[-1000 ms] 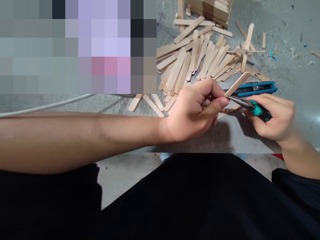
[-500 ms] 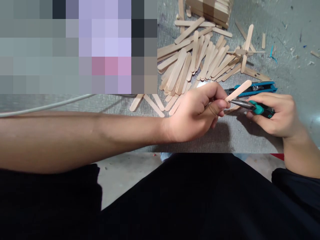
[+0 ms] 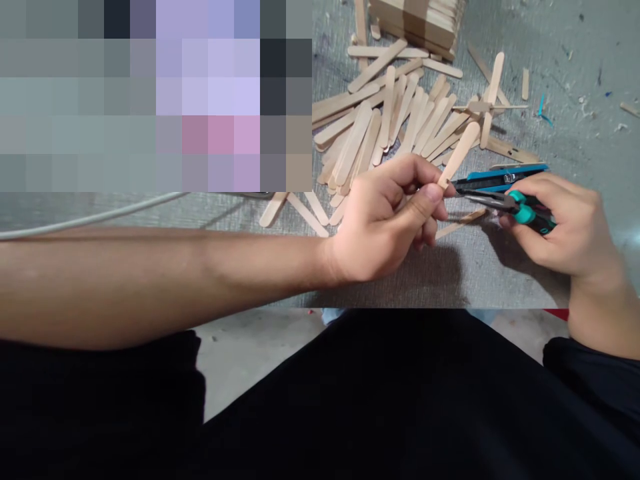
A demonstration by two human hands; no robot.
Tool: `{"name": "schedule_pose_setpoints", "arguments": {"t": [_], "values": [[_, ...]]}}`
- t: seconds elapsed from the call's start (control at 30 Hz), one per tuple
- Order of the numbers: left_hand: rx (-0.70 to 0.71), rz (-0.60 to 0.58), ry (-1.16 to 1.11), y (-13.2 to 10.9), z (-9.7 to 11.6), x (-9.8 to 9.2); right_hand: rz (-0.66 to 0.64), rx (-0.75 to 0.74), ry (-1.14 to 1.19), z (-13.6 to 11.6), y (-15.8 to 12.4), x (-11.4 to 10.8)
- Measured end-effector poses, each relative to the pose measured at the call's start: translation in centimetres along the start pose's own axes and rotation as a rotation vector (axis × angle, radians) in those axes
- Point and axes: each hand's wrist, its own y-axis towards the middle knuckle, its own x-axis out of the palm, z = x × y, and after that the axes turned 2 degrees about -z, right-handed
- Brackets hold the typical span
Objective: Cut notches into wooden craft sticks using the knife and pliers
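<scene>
My left hand pinches a wooden craft stick between thumb and fingers, its rounded end pointing up and away. A small dark mark or notch shows on the stick's edge close to my fingertips. My right hand grips a pair of needle-nose pliers with black and teal handles. The jaws point left at the stick's lower part; whether they touch it I cannot tell. Just behind the pliers lies a blue utility knife. Under my hands, another craft stick rests on the table.
A heap of loose craft sticks spreads behind my left hand. Farther back stands a stacked block of sticks. A cross-shaped piece made of sticks lies right of the heap. Blue scraps and a white cable are on the table.
The craft stick has turned more upright in my left hand. The pliers have drawn slightly right and down, and their jaws now look parted.
</scene>
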Motion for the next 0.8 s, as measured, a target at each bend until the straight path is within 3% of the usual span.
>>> {"name": "schedule_pose_setpoints", "arguments": {"t": [0.17, 0.33, 0.4, 0.47, 0.6, 0.8], "values": [[-0.002, 0.063, 0.016, 0.2, 0.2, 0.1, -0.155, -0.112, -0.139, -0.5, 0.1, 0.4], [0.024, 0.018, -0.048, 0.3, -0.2, -0.3, -0.187, -0.233, -0.173, -1.2, 0.1, 1.6], [0.028, 0.01, -0.052, 0.4, -0.2, -0.3, -0.171, -0.249, -0.174, -0.9, 0.2, 1.5], [0.01, 0.018, -0.041, 0.3, -0.1, -0.2, -0.073, -0.265, -0.136, -0.3, 0.5, 1.2], [-0.015, 0.008, -0.039, 0.2, 0.1, 0.0, 0.114, -0.168, -0.167, 1.6, 1.2, 0.8], [0.004, -0.02, -0.05, 0.3, 0.1, -0.1, -0.039, 0.026, -0.264, 3.0, 1.9, 1.3]]}}
